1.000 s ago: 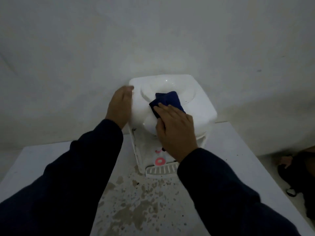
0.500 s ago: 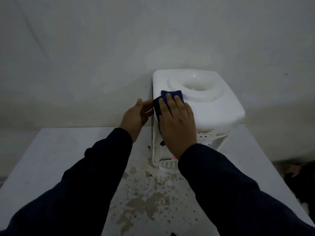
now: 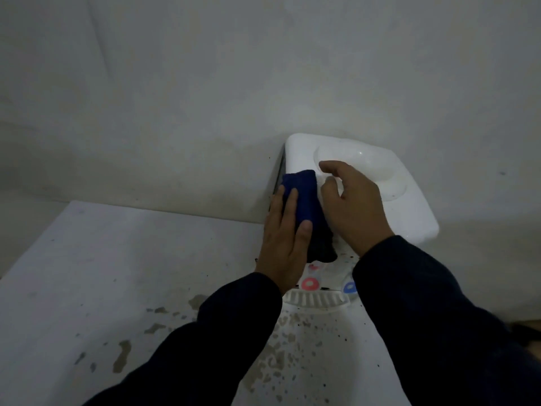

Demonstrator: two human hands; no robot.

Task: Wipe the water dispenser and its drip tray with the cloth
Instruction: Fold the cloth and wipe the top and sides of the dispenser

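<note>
A white table-top water dispenser (image 3: 407, 206) stands against the wall, with a round bottle well on top. Its slotted white drip tray (image 3: 314, 300) juts out at the bottom front, below a red tap (image 3: 309, 284) and a blue tap (image 3: 349, 287). A dark blue cloth (image 3: 307, 200) hangs over the dispenser's front left corner. My left hand (image 3: 285, 238) presses on the cloth from the left side, thumb over it. My right hand (image 3: 354, 203) rests on the top near the well, fingers curled and apart, off the cloth.
The dispenser sits on a white table (image 3: 117, 273) with brown stains (image 3: 272, 358) in front of the tray. A plain grey-white wall (image 3: 234, 83) rises close behind. Something dark lies low at the right edge (image 3: 527, 332).
The cloth passed from my right hand to my left hand and slid to the dispenser's left corner. My right hand lifted off it onto the top. The view shifted left.
</note>
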